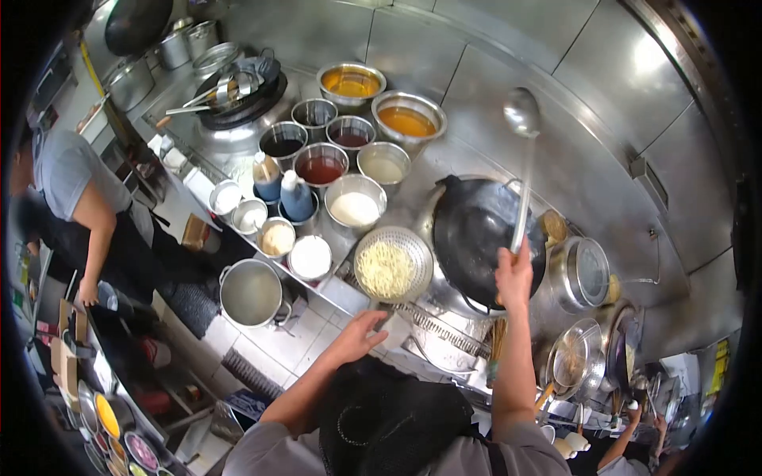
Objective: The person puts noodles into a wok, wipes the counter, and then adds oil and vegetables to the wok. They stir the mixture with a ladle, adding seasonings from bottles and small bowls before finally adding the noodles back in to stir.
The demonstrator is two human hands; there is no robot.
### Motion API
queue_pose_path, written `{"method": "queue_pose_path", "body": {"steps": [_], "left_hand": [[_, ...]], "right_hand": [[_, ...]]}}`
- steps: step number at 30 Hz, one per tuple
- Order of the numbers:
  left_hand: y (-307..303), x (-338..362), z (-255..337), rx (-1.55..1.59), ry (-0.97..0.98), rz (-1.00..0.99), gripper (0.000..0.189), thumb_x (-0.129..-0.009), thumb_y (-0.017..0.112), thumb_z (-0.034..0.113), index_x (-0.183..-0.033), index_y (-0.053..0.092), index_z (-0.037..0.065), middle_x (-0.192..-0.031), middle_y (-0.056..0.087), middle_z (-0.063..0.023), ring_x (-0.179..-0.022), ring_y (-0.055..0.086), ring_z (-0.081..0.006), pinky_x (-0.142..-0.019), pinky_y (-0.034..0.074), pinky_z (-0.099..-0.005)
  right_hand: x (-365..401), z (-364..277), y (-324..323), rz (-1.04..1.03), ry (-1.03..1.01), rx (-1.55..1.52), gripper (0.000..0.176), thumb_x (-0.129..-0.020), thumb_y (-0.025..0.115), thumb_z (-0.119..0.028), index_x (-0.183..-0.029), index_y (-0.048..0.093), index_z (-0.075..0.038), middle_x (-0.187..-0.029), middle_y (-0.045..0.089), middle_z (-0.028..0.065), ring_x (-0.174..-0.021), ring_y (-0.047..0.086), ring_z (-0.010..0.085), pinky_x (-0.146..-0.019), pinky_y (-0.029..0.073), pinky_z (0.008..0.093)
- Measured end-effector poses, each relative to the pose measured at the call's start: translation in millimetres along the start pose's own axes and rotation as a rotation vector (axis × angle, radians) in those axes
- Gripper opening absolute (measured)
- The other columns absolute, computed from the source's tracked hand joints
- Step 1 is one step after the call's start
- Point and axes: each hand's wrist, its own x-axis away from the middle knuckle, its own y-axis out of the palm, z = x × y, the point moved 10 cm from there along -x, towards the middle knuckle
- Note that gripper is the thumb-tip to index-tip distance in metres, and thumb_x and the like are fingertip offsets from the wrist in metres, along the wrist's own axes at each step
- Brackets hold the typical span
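My right hand (514,278) is closed around the long handle of a metal ladle (521,115), whose bowl is raised toward the back wall. Beneath it sits a black wok (476,226) on the stove, dark and shiny inside. My left hand (359,336) has its thumb and fingers apart, just below a perforated metal strainer (425,266). Its fingertips lie close to the dark handle end (384,311) at the strainer's near side. Pale, thin-cut strips (385,268) fill the middle of the strainer.
Behind the strainer stand metal pots of sauces and powders (321,164), with two bowls of orange liquid (409,121). A large pot (252,293) is at lower left. To the right are lidded pots (586,272) and a wire strainer (570,357). A co-worker (83,186) stands at left.
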Motion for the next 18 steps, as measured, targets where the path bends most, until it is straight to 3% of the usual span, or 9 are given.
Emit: {"method": "queue_pose_path", "body": {"steps": [2,4,7,9,10,12,14,16,18], "left_hand": [[-28.2,13.5,-25.7,0.195,-0.125,0.017,0.048,-0.089,0.072,0.018,-0.130,0.054,0.001,-0.126,0.058,-0.0179,-0.115,0.059,-0.0283,-0.095,0.050,-0.0373],[-58.8,25.9,-38.3,0.197,-0.142,0.069,0.048,-0.090,0.071,0.019,-0.131,0.054,0.001,-0.126,0.059,-0.0173,-0.115,0.060,-0.0276,-0.095,0.051,-0.0376],[-101.4,50.7,-64.4,0.224,-0.211,0.197,0.048,-0.091,0.071,0.019,-0.132,0.054,0.001,-0.126,0.060,-0.0166,-0.116,0.060,-0.0268,-0.096,0.051,-0.0377],[-123.9,68.5,-78.1,0.264,-0.267,0.315,0.045,-0.091,0.070,0.016,-0.131,0.055,0.003,-0.127,0.060,-0.0151,-0.117,0.059,-0.0250,-0.098,0.050,-0.0377],[-128.5,73.9,-83.2,0.265,-0.268,0.321,0.045,-0.091,0.070,0.016,-0.131,0.055,0.003,-0.127,0.060,-0.0151,-0.117,0.059,-0.0250,-0.098,0.050,-0.0377],[-137.8,90.4,-100.5,0.374,-0.331,0.418,0.044,-0.091,0.070,0.013,-0.131,0.054,0.004,-0.128,0.059,-0.0135,-0.119,0.057,-0.0237,-0.099,0.050,-0.0380],[-139.5,95.8,-115.6,0.409,-0.336,0.434,0.045,-0.091,0.070,0.011,-0.132,0.054,0.005,-0.128,0.059,-0.0121,-0.120,0.056,-0.0226,-0.098,0.050,-0.0384],[-143.4,98.8,-119.6,0.445,-0.353,0.458,0.044,-0.091,0.071,0.011,-0.131,0.054,0.005,-0.129,0.059,-0.0124,-0.120,0.057,-0.0224,-0.098,0.050,-0.0380],[-149.0,95.6,-114.5,0.414,-0.348,0.449,0.044,-0.090,0.071,0.010,-0.131,0.055,0.004,-0.127,0.059,-0.0120,-0.119,0.057,-0.0221,-0.097,0.050,-0.0377]], "right_hand": [[-27.6,-32.3,63.0,-0.188,0.097,-0.087,0.062,-0.095,0.059,-0.018,-0.151,0.035,-0.006,-0.070,0.056,0.0038,-0.054,0.052,0.0119,-0.049,0.045,0.0313],[-67.6,-47.4,124.5,-0.274,0.027,-0.036,0.065,-0.093,0.060,-0.016,-0.151,0.033,-0.004,-0.070,0.058,0.0058,-0.052,0.055,0.0137,-0.046,0.046,0.0323],[-115.0,-67.7,197.9,-0.340,0.003,0.037,0.054,-0.092,0.059,-0.015,-0.141,0.045,0.003,-0.069,0.060,0.0088,-0.050,0.058,0.0161,-0.043,0.045,0.0337],[-133.8,-77.4,243.7,-0.476,0.016,0.108,0.035,-0.090,0.059,-0.012,-0.118,0.055,0.008,-0.065,0.061,0.0118,-0.046,0.058,0.0179,-0.040,0.043,0.0360],[-147.4,-79.0,261.1,-0.481,0.012,0.107,0.035,-0.090,0.059,-0.012,-0.118,0.055,0.008,-0.065,0.061,0.0118,-0.046,0.058,0.0179,-0.040,0.043,0.0360],[-176.2,-63.9,297.7,-0.571,0.082,0.189,0.018,-0.087,0.059,-0.009,-0.096,0.056,0.007,-0.060,0.060,0.0124,-0.044,0.058,0.0184,-0.038,0.043,0.0355],[-190.2,-66.1,320.0,-0.679,0.138,0.145,0.013,-0.088,0.059,-0.009,-0.087,0.057,0.004,-0.056,0.058,0.0101,-0.042,0.056,0.0177,-0.037,0.043,0.0330],[-180.4,-69.8,319.7,-0.677,0.452,-0.199,0.018,-0.089,0.060,-0.010,-0.072,0.055,-0.004,-0.059,0.056,0.0060,-0.046,0.053,0.0142,-0.039,0.042,0.0285],[-175.6,-74.0,312.4,-0.684,0.478,-0.319,0.020,-0.094,0.058,-0.014,-0.077,0.054,-0.004,-0.058,0.054,0.0049,-0.042,0.050,0.0147,-0.038,0.045,0.0288]]}}
